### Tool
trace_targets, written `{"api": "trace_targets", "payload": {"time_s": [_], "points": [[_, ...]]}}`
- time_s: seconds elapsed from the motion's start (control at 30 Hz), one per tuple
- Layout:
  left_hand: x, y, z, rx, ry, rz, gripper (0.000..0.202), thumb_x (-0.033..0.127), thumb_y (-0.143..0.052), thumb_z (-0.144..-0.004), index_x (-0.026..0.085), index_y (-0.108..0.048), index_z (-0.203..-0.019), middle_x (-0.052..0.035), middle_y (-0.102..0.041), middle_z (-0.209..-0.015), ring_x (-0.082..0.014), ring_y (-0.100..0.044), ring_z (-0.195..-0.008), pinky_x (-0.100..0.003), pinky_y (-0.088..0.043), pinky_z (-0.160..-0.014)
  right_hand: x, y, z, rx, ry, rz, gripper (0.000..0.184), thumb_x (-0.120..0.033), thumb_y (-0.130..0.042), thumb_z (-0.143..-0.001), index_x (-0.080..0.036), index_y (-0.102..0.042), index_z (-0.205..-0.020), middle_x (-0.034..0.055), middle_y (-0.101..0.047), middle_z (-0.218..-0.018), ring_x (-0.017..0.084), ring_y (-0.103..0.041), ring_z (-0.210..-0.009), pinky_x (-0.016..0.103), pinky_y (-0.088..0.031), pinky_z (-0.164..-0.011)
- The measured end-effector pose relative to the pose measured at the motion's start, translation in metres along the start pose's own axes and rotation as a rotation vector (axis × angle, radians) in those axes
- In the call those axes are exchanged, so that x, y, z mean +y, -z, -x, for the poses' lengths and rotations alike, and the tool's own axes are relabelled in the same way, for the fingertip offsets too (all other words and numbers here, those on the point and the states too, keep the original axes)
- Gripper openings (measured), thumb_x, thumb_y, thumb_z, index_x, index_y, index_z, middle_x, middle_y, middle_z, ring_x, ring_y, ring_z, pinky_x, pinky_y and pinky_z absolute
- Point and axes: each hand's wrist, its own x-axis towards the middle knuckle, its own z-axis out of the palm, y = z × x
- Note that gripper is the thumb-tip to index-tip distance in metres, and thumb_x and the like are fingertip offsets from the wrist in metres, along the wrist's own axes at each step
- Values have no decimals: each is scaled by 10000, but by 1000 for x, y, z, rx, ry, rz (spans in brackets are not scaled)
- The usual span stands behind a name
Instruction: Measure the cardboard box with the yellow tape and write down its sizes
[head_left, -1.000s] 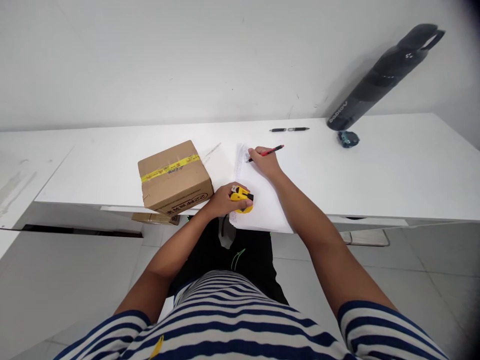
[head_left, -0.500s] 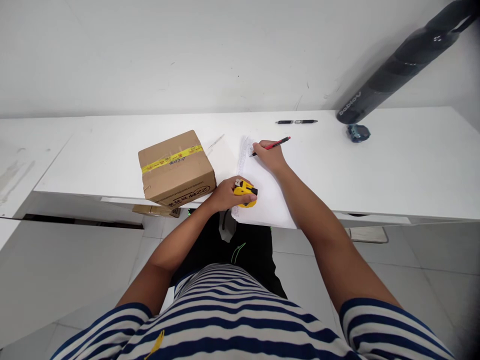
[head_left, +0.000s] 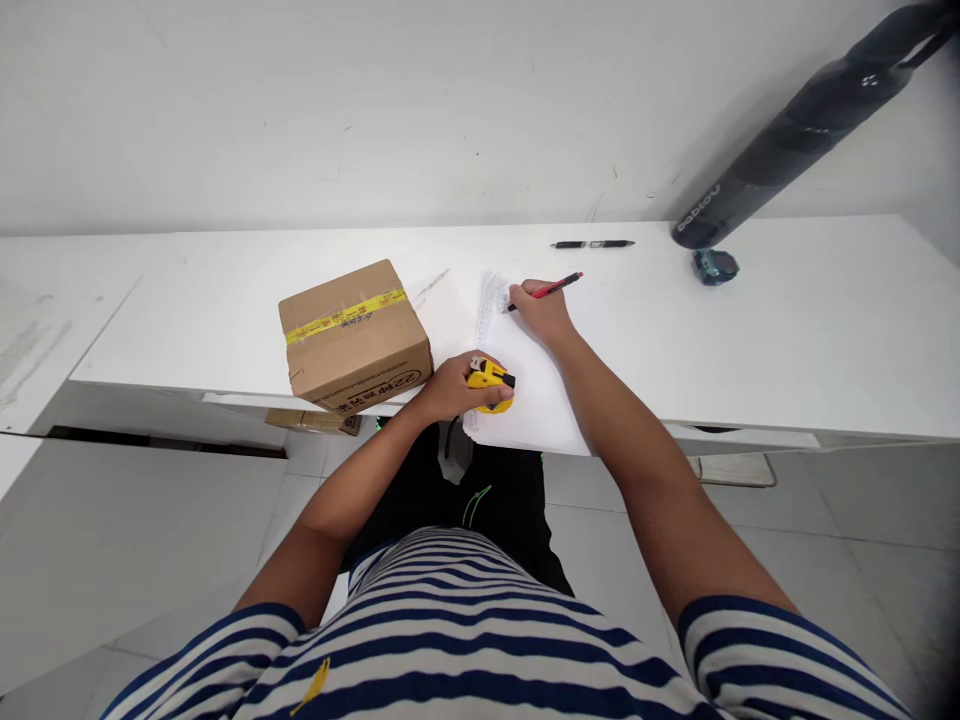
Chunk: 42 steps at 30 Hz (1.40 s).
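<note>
My left hand (head_left: 454,385) is closed around a yellow tape measure (head_left: 491,379) that rests on the near left corner of a white notebook (head_left: 525,380). My right hand (head_left: 541,310) grips a red pen (head_left: 551,289), its tip touching the top of the notebook page. A brown cardboard box (head_left: 354,335) sealed with yellow tape sits just left of my left hand, near the front edge of the white table (head_left: 787,340).
A black pen (head_left: 592,244) lies at the back of the table. A long dark cylindrical device (head_left: 810,120) leans against the wall at the right, with a small teal object (head_left: 715,266) at its foot. A flat cardboard piece (head_left: 311,421) shows under the table edge.
The view shifted slightly between the earliest frame and now. My right hand with the red pen has edged a little to the right along the page's top. My left hand stays on the tape measure.
</note>
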Motion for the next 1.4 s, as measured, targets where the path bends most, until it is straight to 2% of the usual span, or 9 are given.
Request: {"api": "trace_targets", "payload": {"time_s": [0.17, 0.37, 0.5, 0.6, 0.93, 1.13, 1.27, 1.4], "points": [[-3, 0, 0, 2, 4, 10, 528, 519, -867, -706, 174, -711, -1074, -83, -736, -1064, -173, -690, -883, -277, -554, -745, 0, 0, 0, 15, -2, -8, 309, -307, -639, -802, -242, -437, -577, -25, -457, -559, 162, -516, -681, 316, -482, -690], [-4, 0, 0, -5, 6, 21, 533, 517, -876, -699, 170, -709, -1068, -80, -738, -1041, -169, -692, -874, -282, -559, -760, -1, 1, 1, 3, -17, -4, 334, -238, -610, -806, -229, -430, -525, -17, -528, -583, 140, -510, -639, 309, -464, -680], [-5, 0, -1, -3, 2, 29, 525, 516, -877, -699, 171, -710, -1057, -84, -739, -1054, -168, -693, -874, -282, -559, -759, -2, 1, 1, -7, -22, -3, 345, -231, -606, -820, -215, -476, -501, -9, -556, -589, 133, -511, -625, 309, -457, -685], [-5, 0, -1, -8, 2, 21, 527, 518, -876, -699, 171, -709, -1059, -81, -737, -1042, -167, -689, -870, -285, -559, -761, -2, 1, 2, 8, -19, -5, 327, -225, -599, -830, -213, -497, -519, -16, -538, -584, 134, -522, -635, 304, -459, -692], [-5, -1, 0, 2, -4, 19, 532, 524, -869, -704, 171, -704, -1066, -61, -722, -994, -163, -680, -856, -282, -555, -742, 0, 1, 2, 33, -7, -17, 371, -214, -606, -811, -222, -398, -504, -29, -487, -552, 128, -513, -630, 290, -446, -669], [-3, -1, 0, -2, 4, 25, 532, 525, -864, -702, 168, -698, -1059, -57, -721, -978, -159, -675, -842, -286, -549, -739, 3, 1, 0, 69, 10, -14, 342, -244, -606, -811, -226, -433, -516, -36, -479, -547, 127, -478, -615, 289, -446, -654], [0, -2, 1, 15, 8, -24, 526, 532, -857, -700, 170, -686, -1042, -53, -728, -958, -161, -674, -826, -279, -535, -718, 8, 2, -3, 53, 7, -1, 337, -236, -621, -776, -224, -432, -498, -39, -470, -524, 118, -438, -578, 276, -404, -588], [8, -7, 3, 56, 21, -151, 517, 558, -842, -692, 174, -663, -989, -43, -717, -902, -170, -657, -799, -282, -509, -692, 13, 3, -5, 38, 8, 22, 316, -262, -612, -799, -214, -497, -508, -31, -490, -532, 119, -455, -581, 278, -414, -593]]}}
